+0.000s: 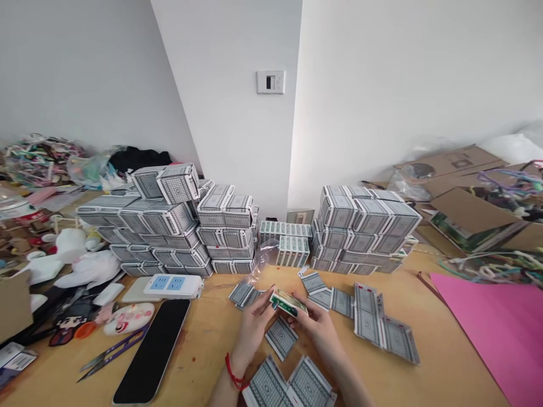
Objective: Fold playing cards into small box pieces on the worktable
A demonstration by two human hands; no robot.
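Observation:
A small green-and-white card box [289,302] is held between my two hands above the middle of the table. My left hand [253,323] grips its left end, a red cord bracelet on the wrist. At the right end, the fingers of my right hand [316,323] close on it. Below the hands lies a grey patterned playing card [281,338]. Closer to me are joined, folded cards [292,387], partly behind my forearms. Other loose cards [319,289] are spread past my right hand, beside a folded card piece [368,314]. More cards [244,295] lie left of the hands.
Tall stacks of card-covered blocks stand at left [155,220] and right [367,226], with several upright card boxes [293,249] between. Left are a phone [153,350], thread snips [112,351] and a power strip [173,284]. Pink paper [492,328] and cardboard boxes [475,217] lie right.

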